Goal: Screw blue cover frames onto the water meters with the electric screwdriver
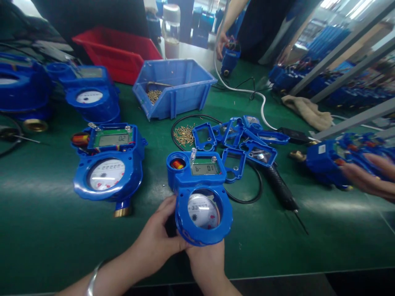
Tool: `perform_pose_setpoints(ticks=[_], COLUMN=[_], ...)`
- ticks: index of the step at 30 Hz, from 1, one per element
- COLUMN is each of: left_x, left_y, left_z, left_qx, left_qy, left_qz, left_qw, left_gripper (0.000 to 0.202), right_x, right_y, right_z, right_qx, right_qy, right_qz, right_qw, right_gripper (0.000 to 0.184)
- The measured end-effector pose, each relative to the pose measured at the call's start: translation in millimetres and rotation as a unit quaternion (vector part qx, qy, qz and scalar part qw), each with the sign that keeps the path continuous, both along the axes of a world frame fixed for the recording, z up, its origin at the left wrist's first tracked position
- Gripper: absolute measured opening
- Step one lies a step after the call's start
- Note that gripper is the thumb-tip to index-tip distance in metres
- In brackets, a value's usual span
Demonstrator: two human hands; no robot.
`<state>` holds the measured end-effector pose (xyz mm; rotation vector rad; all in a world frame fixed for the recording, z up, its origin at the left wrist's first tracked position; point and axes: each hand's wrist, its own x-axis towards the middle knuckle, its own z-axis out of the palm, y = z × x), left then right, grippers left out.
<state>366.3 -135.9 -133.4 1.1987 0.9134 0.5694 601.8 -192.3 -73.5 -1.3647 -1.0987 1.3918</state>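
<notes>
A blue water meter (pixel 200 197) with a round dial and a small lit display is gripped between my two hands above the green table. My left hand (pixel 160 234) closes on its left side, the thumb under the dial housing. Below the dial, my right hand (pixel 207 257) holds the meter from beneath; its fingers are mostly hidden by the housing. A second blue water meter (pixel 108 164), its display uncovered, stands just left of my hands. Several blue cover frames (pixel 233 161) lie in a loose heap behind and right of the held meter.
Brass screws (pixel 184 135) lie beside a blue bin (pixel 182 88) holding more screws; a red bin (pixel 117 53) stands behind. An electric screwdriver (pixel 280 187) and a black cable lie right. A co-worker's hand (pixel 370 176) touches meters at right; another person's hand (pixel 221 43) holds one at the back.
</notes>
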Motion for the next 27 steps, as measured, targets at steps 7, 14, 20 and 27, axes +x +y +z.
perform_pose_setpoints(ticks=[7,14,20,27], left_x=[-3.3,1.7,1.4,9.8], left_y=[33.3,30.0,14.8,-2.3], left_z=[9.8,10.7,8.7,6.0], left_qx=[-0.038,-0.007,0.023,0.002], left_qy=[-0.048,-0.046,-0.008,-0.043], left_qz=[-0.163,-0.121,-0.055,0.041], left_qw=[0.985,0.992,0.998,0.998], left_gripper=[0.067,0.056,0.059,0.055], right_x=[-95.2,-99.4,-109.4,-119.9], right_y=[-8.6,-19.2,-19.2,-7.5], right_z=[-54.2,-73.3,-91.5,-88.8], right_qx=[0.005,0.036,0.044,0.034], right_qy=[-0.11,-0.18,-0.181,-0.045], right_qz=[-0.138,-0.205,-0.267,-0.295], right_qw=[0.984,0.961,0.946,0.954], right_gripper=[0.035,0.094,0.082,0.059])
